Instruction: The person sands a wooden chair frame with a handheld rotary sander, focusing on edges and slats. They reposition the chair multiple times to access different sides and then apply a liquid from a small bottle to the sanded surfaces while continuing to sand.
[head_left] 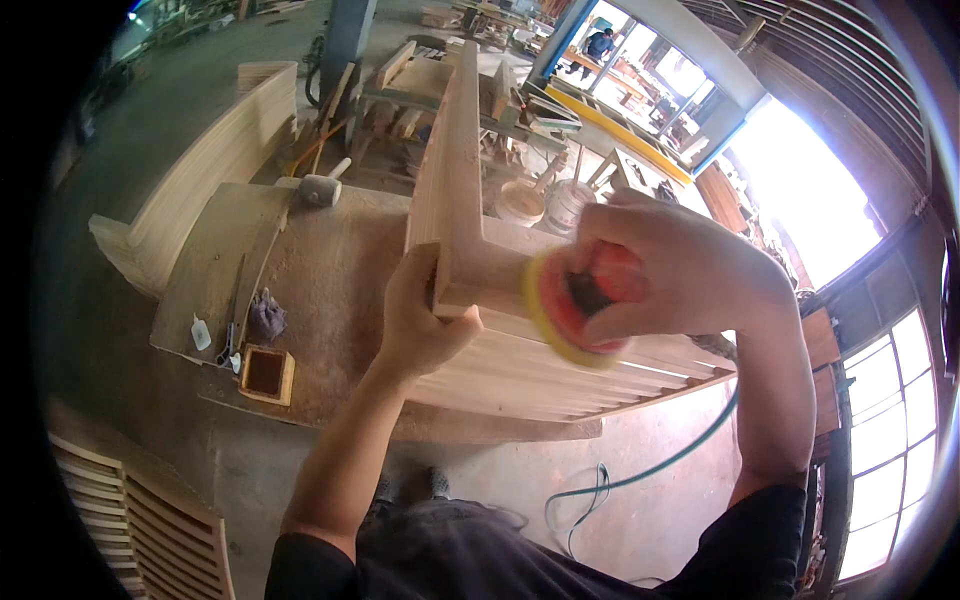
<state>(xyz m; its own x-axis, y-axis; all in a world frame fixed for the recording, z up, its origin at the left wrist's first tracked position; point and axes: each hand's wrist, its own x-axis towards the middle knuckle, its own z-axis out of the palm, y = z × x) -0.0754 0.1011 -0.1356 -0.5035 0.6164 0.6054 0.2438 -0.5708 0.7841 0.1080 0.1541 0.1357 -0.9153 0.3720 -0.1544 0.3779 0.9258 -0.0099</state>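
A pale wooden furniture piece (pixel 490 375) with slats along one side lies on the workbench in front of me. My left hand (pixel 420 320) wraps round its near corner, thumb on the front edge and fingers partly hidden behind the upright board. In my right hand (pixel 665 265) is a red power sander (pixel 575 310) with a yellow pad, blurred by motion. The pad is tilted against or very close to the wood's right-hand part; contact cannot be told. A green hose (pixel 660 467) trails below my right arm.
On the worn bench (pixel 340 270) are a mallet (pixel 322 189), crumpled purple cloth (pixel 267 314) and small wooden box (pixel 267 376). Buckets (pixel 520 203) stand beyond the piece. Curved wood (pixel 210 170) is at left, a slatted panel (pixel 165 540) lower left. A person (pixel 598 44) is far off.
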